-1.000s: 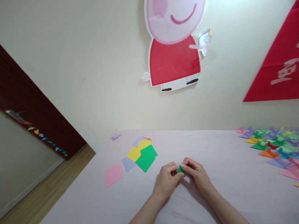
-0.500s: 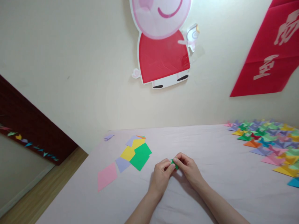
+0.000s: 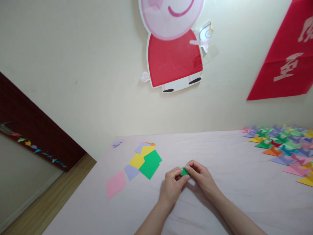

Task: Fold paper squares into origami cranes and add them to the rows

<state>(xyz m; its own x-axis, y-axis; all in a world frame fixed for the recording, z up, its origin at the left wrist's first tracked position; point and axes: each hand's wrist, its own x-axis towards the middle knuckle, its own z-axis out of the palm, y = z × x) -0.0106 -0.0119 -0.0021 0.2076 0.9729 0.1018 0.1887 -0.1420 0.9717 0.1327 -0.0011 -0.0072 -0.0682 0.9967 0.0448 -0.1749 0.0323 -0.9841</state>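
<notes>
A small folded green paper (image 3: 184, 172) is pinched between my two hands, just above the pale sheet. My left hand (image 3: 173, 184) grips its lower left side with thumb and bent fingers. From the right, my right hand (image 3: 200, 173) pinches its upper edge between thumb and fingertips. The fingers cover much of the paper, so its full folded shape is hidden. Left of the hands lie flat paper squares: green (image 3: 149, 165), yellow (image 3: 137, 161), lilac (image 3: 131, 172) and pink (image 3: 116, 184), some of them overlapping.
Rows of folded paper figures (image 3: 281, 151) in several colours stand on the right of the pale sheet (image 3: 207, 215). A lilac folded piece (image 3: 117, 144) lies at the far left corner. Behind rises a wall with a pig cutout (image 3: 174, 60) and a red banner (image 3: 281, 65).
My left thumb has moved across the green paper toward the right fingers, and more of the paper's face shows. The whole view has shifted slightly; both hands keep their hold.
</notes>
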